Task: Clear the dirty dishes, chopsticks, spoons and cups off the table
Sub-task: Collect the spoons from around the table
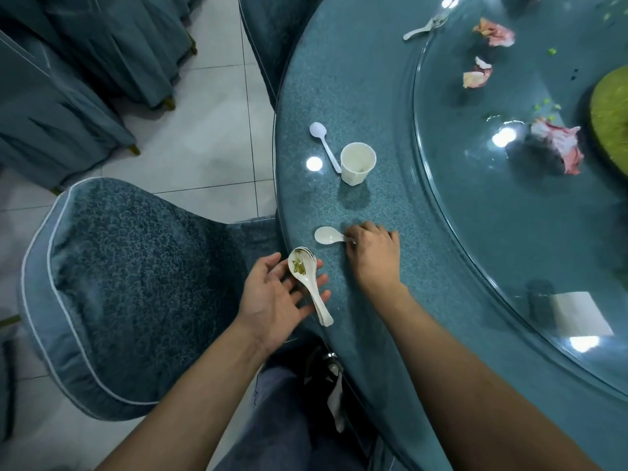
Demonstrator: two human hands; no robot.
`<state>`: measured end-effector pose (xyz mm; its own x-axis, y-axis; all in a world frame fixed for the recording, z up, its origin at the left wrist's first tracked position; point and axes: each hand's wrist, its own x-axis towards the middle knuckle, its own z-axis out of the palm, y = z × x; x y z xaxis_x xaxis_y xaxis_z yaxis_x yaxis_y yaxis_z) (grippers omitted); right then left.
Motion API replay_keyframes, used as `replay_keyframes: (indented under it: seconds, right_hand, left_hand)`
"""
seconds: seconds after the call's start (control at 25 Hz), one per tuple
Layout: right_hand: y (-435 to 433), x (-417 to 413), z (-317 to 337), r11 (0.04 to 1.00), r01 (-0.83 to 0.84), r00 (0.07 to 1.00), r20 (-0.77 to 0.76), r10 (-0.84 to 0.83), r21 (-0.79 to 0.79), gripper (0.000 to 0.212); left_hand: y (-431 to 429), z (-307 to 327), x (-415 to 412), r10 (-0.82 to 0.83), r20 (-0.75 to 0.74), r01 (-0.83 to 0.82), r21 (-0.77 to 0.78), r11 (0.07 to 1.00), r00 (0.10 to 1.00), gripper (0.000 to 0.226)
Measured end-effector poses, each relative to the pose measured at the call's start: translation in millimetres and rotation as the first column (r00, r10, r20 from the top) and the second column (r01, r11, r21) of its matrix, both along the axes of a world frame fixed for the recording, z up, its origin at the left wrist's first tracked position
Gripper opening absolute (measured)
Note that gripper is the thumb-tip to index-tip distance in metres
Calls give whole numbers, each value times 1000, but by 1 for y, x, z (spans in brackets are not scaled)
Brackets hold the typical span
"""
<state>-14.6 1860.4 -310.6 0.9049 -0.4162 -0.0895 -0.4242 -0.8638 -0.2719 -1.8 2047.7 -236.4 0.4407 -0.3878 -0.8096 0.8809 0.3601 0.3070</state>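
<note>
My left hand [277, 295] lies palm up at the table's edge, and a stack of white ceramic spoons [307, 283] with green scraps in the top bowl rests across its straight fingers. My right hand [372, 253] is on the table and pinches the handle of a white spoon [325, 235] that lies flat. Farther back, a white plastic spoon [323, 141] lies beside an upright white paper cup [357, 163]. Another white spoon [423, 27] lies at the far rim of the glass turntable [475, 212].
The round teal table [373, 334] carries the turntable with crumpled pink napkins [557, 144] and a green dish [611, 117] at the right edge. A teal covered chair [129, 287] stands left of me, more chairs behind it. Tiled floor [210, 144] lies between.
</note>
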Motion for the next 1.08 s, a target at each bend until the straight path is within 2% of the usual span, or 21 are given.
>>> replay_keyframes:
  seconds: [0.24, 0.36, 0.44, 0.56, 0.68, 0.76, 0.88, 1.08]
  right_hand:
    - [-1, -13, -4, 997, 11, 1000, 0, -11, -79, 6]
    - [0, -29, -10, 995, -5, 1000, -9, 5, -99, 7]
    - [-3, -39, -8, 1000, 19, 1000, -6, -19, -24, 3]
    - [-1, -56, 7, 963, 173, 985, -36, -169, 207, 13]
    - [9, -73, 40, 832, 309, 930, 38, -367, 461, 14]
    - [14, -80, 68, 745, 320, 882, 103, -459, 586, 13]
    - [21, -91, 109, 696, 276, 865, 144, -480, 662, 9]
    - [38, -113, 139, 722, 230, 914, 111, -392, 653, 4]
  left_hand:
    - [-6, -1, 4, -9, 0, 9, -6, 1000, 1000, 51]
    - [-9, -1, 2, -20, 5, 20, -10, 1000, 1000, 51]
    - [-11, -1, -1, -25, 3, 25, -15, 1000, 1000, 50]
    - [-14, 3, -7, -38, 8, 39, -24, 999, 999, 50]
    - [-17, 8, -15, -53, 21, 54, -34, 998, 998, 50]
    - [-19, 12, -20, -62, 39, 63, -42, 997, 997, 51]
    - [-23, 19, -28, -41, 64, 45, -62, 997, 997, 51]
    - [-28, 37, -41, -50, 119, 59, -72, 996, 992, 42]
